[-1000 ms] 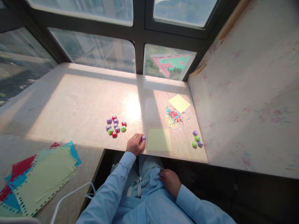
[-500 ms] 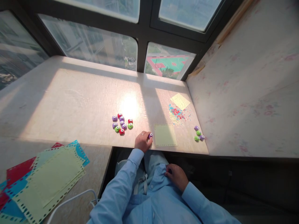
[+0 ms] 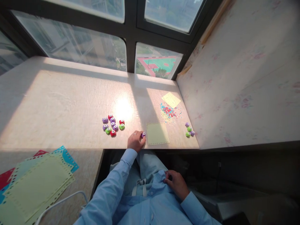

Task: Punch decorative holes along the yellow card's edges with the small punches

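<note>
My left hand (image 3: 136, 140) is closed around a purple craft punch (image 3: 143, 134) at the front edge of the sill, just left of a pale green paper sheet (image 3: 157, 134) with holes punched along its edges. In my lap, my right hand (image 3: 177, 182) has its fingers curled, thumb and forefinger pinching the hem of the blue shirt (image 3: 159, 178). Farther left sits a cluster of several purple, red and green craft punches (image 3: 112, 124). Several more green and purple punches (image 3: 189, 129) stand at the right by the wall.
Loose punched paper bits (image 3: 168, 111) in red, blue and yellow lie beyond the sheet, beside a small yellow paper (image 3: 171, 99). Edge-punched coloured sheets (image 3: 42, 184) overlap on the lower left surface near a white cable (image 3: 63, 197). A floral wall (image 3: 234, 93) bounds the right side.
The whole view has shifted, so things appear farther left. My left hand keeps the purple craft punch beside the sheet, and my right hand stays at the shirt.
</note>
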A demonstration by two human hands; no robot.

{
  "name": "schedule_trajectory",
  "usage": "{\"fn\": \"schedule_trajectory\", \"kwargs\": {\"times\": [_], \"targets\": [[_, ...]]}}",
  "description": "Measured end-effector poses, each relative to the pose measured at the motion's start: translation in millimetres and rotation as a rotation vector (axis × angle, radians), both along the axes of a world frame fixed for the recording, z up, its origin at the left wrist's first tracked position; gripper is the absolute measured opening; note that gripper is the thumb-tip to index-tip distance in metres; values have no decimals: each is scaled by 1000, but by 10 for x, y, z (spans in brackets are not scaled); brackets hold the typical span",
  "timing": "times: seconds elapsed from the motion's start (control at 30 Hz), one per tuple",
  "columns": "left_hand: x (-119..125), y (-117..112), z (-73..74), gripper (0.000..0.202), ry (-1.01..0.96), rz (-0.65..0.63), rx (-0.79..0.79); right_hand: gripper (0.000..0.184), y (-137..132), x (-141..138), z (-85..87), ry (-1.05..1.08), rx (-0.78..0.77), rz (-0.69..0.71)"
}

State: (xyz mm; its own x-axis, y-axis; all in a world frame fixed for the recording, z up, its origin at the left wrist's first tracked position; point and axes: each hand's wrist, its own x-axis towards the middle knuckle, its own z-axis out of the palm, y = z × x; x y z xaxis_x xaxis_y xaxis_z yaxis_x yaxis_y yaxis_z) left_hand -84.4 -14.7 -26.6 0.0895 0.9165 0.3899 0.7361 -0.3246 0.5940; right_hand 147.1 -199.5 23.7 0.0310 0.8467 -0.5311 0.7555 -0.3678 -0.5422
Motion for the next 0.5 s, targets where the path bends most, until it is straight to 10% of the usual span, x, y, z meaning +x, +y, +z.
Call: {"fn": "schedule_trajectory", "kwargs": {"times": [0.5], "targets": [[-46, 60, -96, 34, -340, 173, -104, 7, 304, 311, -52, 52, 64, 149]]}}
